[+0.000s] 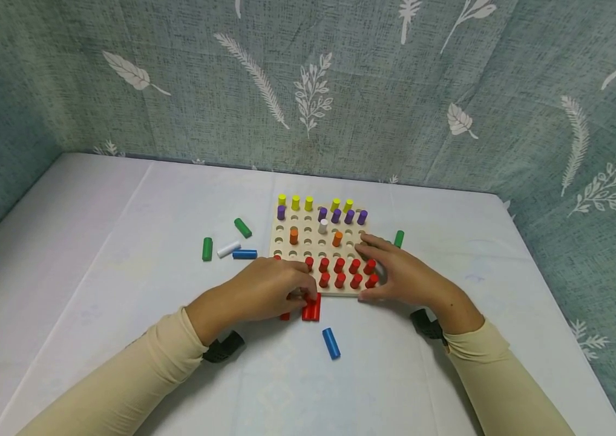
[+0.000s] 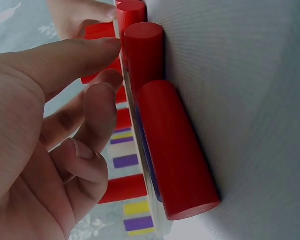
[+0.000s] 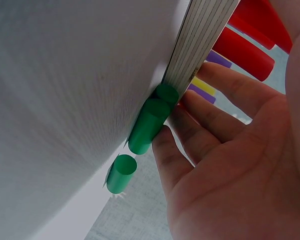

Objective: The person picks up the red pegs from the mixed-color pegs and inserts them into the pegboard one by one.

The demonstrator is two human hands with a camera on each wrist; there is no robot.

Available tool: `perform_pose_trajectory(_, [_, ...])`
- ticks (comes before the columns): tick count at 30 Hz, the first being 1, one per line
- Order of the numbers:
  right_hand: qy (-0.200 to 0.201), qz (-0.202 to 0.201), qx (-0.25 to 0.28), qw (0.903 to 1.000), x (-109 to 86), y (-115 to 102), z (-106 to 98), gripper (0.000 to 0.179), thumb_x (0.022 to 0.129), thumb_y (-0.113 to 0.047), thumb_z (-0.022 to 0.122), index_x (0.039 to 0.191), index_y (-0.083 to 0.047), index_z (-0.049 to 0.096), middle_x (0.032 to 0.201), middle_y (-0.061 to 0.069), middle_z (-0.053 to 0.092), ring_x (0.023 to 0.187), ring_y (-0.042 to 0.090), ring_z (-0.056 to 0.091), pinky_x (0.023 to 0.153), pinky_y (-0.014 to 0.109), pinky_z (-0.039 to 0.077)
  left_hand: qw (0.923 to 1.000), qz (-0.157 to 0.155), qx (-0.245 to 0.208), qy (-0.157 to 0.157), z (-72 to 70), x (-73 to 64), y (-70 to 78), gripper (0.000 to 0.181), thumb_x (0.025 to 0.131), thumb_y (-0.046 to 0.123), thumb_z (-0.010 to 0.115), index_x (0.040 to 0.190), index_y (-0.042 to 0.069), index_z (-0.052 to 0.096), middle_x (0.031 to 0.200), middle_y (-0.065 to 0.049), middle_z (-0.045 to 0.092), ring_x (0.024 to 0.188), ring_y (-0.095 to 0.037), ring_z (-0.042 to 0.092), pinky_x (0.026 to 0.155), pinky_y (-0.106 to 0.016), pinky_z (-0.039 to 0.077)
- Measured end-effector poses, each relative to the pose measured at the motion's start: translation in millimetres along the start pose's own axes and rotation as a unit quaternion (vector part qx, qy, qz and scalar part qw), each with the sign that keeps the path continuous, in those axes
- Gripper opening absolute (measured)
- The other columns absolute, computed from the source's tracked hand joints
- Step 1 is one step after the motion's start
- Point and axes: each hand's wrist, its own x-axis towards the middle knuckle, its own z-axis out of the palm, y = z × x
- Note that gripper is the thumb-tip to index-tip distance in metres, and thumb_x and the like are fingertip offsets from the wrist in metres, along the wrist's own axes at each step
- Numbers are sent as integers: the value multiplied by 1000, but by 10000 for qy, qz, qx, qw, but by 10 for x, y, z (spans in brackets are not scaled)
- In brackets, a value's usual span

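Observation:
A pale wooden pegboard [image 1: 340,295] lies on the table with red pegs [image 1: 340,280] upright in its two front rows. My left hand [image 1: 278,287] reaches over its front left part, fingers bent down at loose red pegs [image 1: 316,309] lying along the front edge. In the left wrist view the thumb and index fingertips are apart, close beside these pegs; a larger red peg [image 2: 177,150] lies nearest the camera. My right hand [image 1: 408,272] rests against the board's right side, its thumb at the front corner and fingers extended along the edge. Green pegs [image 3: 150,125] lie by its fingertips.
Yellow pegs [image 1: 295,203] and purple pegs [image 1: 336,216] stand in the back rows, with orange pegs [image 1: 294,235] and a white peg [image 1: 322,226] mid-board. Left of it lie loose green [image 1: 207,249], white and blue pegs. Another blue peg [image 1: 331,343] lies in front.

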Motion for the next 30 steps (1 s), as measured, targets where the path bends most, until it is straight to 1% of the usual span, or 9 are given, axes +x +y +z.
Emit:
perform_pose_trajectory(10, [-40, 39, 33, 10000, -7, -5, -5, 96, 74, -41, 88, 153, -15, 41, 166, 6, 23, 152, 34, 27, 116, 54, 33, 9998, 79, 161, -67, 22, -3, 1, 16, 85, 24, 81, 100, 27, 78, 105, 8, 71, 92, -9, 65, 76, -23, 54])
perform_pose_trajectory(14, [-58, 21, 21, 10000, -6, -7, -3, 96, 74, -41, 88, 153, -15, 41, 166, 7, 22, 152, 35, 27, 116, 55, 33, 9996, 61, 231, -119, 28, -1, -1, 16, 85, 25, 81, 100, 28, 78, 112, 6, 72, 105, -12, 68, 81, -27, 56])
perform_pose_trajectory(17, [-56, 13, 12, 10000, -5, -8, -2, 96, 74, -42, 88, 153, -15, 41, 166, 7, 22, 151, 35, 27, 116, 55, 33, 9995, 49, 262, -166, 37, 2, -4, 16, 84, 25, 82, 100, 29, 77, 111, 6, 71, 100, -11, 67, 77, -26, 55])
perform_pose_trajectory(20, [-56, 23, 10, 10000, -3, -6, -2, 96, 74, -41, 88, 153, -15, 41, 166, 7, 22, 152, 35, 27, 116, 55, 34, 9994, 64, 293, -167, 49, 4, -9, 17, 84, 25, 82, 99, 29, 77, 105, 8, 70, 88, -7, 63, 71, -23, 51])
perform_pose_trajectory(22, [-59, 43, 10, 10000, -4, -6, -2, 96, 74, -42, 88, 153, -15, 41, 166, 7, 22, 152, 35, 27, 116, 55, 34, 9994, 90, 310, -158, 58, 5, -10, 17, 84, 24, 82, 99, 30, 77, 103, 9, 70, 86, -6, 61, 70, -22, 50])
perform_pose_trajectory(24, [-55, 48, 9, 10000, -6, -8, -1, 96, 74, -42, 88, 153, -15, 41, 166, 7, 23, 151, 35, 27, 116, 55, 34, 9993, 132, 323, -143, 67, 6, -13, 17, 84, 24, 82, 99, 30, 77, 105, 9, 70, 91, -7, 64, 73, -24, 52])
perform_pose_trajectory(26, [-48, 52, 11, 10000, -5, -10, 0, 96, 73, -42, 88, 153, -15, 41, 166, 7, 23, 151, 35, 27, 116, 54, 34, 9993, 162, 316, -135, 74, 3, -14, 17, 84, 25, 82, 100, 29, 77, 109, 7, 71, 102, -11, 67, 79, -29, 55])
perform_pose_trajectory(28, [-39, 37, -4, 10000, -2, -12, 3, 96, 73, -42, 88, 153, -15, 41, 166, 7, 23, 151, 35, 27, 116, 55, 34, 9993, 196, 289, -142, 74, 1, -12, 17, 84, 25, 82, 100, 28, 77, 114, 4, 72, 115, -16, 66, 87, -35, 56])
perform_pose_trajectory(30, [-40, 33, -1, 10000, 1, -10, 4, 97, 73, -42, 88, 153, -15, 41, 166, 7, 23, 151, 35, 27, 116, 54, 34, 9992, 224, 289, -135, 77, -4, -9, 16, 84, 25, 82, 100, 27, 78, 116, 3, 72, 120, -19, 65, 90, -38, 56])
